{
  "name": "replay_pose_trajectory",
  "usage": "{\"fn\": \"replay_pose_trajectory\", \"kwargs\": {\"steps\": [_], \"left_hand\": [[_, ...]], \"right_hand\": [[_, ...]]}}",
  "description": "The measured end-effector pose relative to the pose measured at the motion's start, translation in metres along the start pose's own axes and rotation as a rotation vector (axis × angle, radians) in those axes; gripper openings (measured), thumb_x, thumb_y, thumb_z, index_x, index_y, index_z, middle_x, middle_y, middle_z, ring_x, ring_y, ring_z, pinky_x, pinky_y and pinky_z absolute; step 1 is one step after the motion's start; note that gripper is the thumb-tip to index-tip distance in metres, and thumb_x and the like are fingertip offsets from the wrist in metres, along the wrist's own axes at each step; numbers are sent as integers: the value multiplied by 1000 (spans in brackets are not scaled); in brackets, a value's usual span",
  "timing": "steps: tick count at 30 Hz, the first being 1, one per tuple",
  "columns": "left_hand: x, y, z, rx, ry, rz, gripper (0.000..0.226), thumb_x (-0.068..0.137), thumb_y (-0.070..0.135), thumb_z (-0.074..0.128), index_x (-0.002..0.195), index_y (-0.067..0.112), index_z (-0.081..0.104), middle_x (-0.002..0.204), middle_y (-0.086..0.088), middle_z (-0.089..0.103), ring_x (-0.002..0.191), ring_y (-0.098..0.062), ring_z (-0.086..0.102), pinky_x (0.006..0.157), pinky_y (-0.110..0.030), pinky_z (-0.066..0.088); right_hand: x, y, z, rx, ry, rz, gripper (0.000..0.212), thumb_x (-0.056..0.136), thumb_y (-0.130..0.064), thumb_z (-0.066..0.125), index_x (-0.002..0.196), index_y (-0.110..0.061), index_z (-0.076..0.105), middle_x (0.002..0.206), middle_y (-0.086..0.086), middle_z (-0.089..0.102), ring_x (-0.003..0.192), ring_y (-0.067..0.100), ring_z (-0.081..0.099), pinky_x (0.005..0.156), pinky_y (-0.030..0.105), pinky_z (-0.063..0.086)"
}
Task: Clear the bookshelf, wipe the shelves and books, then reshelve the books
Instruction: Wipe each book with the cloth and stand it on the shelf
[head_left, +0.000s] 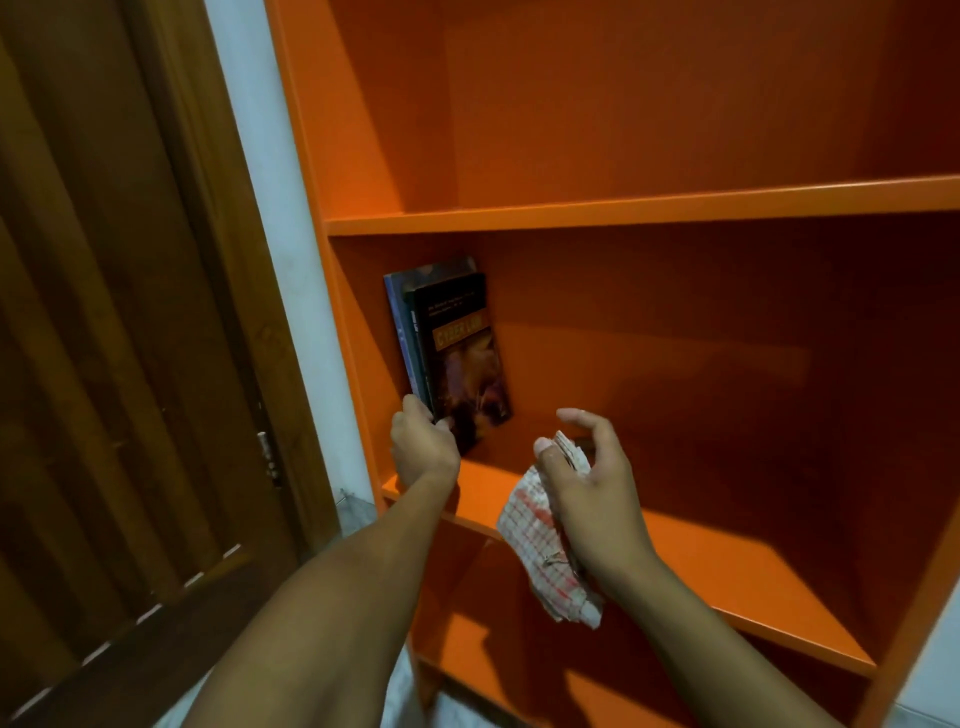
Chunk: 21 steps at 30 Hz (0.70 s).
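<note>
Books (457, 358) upright beside bookshelf (623, 210) wall

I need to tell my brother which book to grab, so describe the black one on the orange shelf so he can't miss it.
Start at the orange bookshelf beside the brown wooden door and go to its middle shelf, far left. Two books stand there against the side wall, gripped at the bottom by the left hand. Yours is the black book in front with "CYBER LAW" in gold; the blue book is taller and sits behind.
</note>
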<state>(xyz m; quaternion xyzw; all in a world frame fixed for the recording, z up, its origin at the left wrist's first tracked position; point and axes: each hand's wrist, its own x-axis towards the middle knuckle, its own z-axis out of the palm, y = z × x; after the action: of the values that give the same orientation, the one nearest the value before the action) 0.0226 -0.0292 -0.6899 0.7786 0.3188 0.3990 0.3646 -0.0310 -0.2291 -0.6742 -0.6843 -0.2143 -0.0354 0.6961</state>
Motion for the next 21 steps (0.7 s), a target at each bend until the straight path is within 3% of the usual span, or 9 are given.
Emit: {"fn": "replay_pose_trajectory", "kwargs": {"steps": [4,7,10,13,18,21], "left_hand": [[-9,-3,-10,-7,-16,115,30,91,22,70,96,15,42,95,-6,52,82,-26,53,66,-38,42],[-20,-11,-29,19,-27,264,27,94,34,66,105,18,46,96,-1,53,80,-21,54,66,-39,47],[-38,-26,-54,6,-67,422,20,97,34,61,108,21,50,96,1,56,78,-19,58,65,-36,47],[-67,-57,-84,15,-165,506,18,99,31,59,112,20,52,99,2,56,82,-13,57,68,-31,47],[-128,-146,-123,121,-334,368,26,100,33,57,121,19,52,102,3,54,88,-14,57,74,-30,48],[-166,-204,-137,183,-499,162,37,99,37,57,131,22,46,109,1,52,91,-17,57,76,-32,49]], "right_hand": [[-10,-1,-1,-17,-27,19,28,91,-38,65,114,-45,52,110,-9,60,77,14,54,70,37,47],[-23,-1,0,2,-92,117,30,92,-22,68,116,-35,53,96,0,65,56,15,54,58,36,46],[-36,2,4,104,-153,348,34,89,-12,71,115,-26,57,101,9,69,80,24,69,72,39,56],[-56,10,5,227,-209,626,16,94,1,59,107,-8,60,96,20,68,78,29,66,66,34,53],[-103,42,13,322,-113,958,18,102,-2,44,111,2,58,93,21,72,82,32,69,65,46,53],[-125,57,24,258,-98,989,29,103,-8,45,125,8,55,115,26,68,104,40,67,83,56,52]]}}
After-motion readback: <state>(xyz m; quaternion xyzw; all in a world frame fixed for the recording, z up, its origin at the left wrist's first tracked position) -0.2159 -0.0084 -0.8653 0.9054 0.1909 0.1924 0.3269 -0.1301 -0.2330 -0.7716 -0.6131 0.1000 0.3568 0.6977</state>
